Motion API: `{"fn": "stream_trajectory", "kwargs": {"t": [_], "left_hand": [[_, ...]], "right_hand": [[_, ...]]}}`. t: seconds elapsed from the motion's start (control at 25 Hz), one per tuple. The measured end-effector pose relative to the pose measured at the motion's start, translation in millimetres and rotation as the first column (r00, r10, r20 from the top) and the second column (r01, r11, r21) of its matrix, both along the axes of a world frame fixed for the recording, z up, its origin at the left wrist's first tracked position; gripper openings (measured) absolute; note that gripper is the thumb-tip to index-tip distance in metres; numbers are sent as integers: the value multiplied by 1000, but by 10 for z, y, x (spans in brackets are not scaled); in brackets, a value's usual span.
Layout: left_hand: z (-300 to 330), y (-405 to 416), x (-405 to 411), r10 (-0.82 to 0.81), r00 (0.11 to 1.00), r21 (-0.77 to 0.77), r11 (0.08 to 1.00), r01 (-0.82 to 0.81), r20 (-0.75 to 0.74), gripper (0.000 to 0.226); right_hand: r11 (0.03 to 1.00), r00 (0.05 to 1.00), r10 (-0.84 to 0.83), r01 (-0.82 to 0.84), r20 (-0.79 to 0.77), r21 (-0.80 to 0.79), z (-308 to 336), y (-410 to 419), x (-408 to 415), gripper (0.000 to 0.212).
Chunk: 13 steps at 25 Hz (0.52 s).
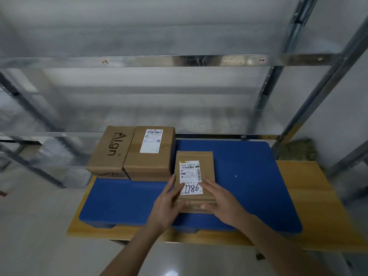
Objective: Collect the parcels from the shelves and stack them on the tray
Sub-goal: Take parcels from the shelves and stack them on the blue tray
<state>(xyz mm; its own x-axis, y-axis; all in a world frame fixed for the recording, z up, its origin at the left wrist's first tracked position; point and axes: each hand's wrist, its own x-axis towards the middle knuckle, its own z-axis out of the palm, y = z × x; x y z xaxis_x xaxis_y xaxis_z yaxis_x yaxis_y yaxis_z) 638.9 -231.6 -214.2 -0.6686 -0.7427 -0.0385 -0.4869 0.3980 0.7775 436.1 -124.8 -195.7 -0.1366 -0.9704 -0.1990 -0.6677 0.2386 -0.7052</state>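
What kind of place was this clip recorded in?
Probably a parcel storeroom or courier pickup point. Bare metal shelving fills the background, three cardboard parcels with shipping labels sit on a blue tray, and one label carries a handwritten number.

Two boxes [131, 152] sit left-behind the parcel [194, 176] on the tray [249, 176].
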Motion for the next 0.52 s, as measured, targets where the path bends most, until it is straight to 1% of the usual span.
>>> {"fn": "stream_trajectory", "kwargs": {"t": [0.2,0.36,0.52], "left_hand": [[8,-243,-65,-52,998,-32,998,53,34,55],[4,-402,-135,-59,998,-33,998,60,39,53],[-60,-532,-182,-67,997,-56,996,69,40,54]], "right_hand": [[999,999,-29,30,29,-16,-34,-247,-84,78],[1000,1000,-13,14,16,-28,5,-403,-154,79],[999,999,-45,45,23,-17,-10,-542,-200,78]]}}
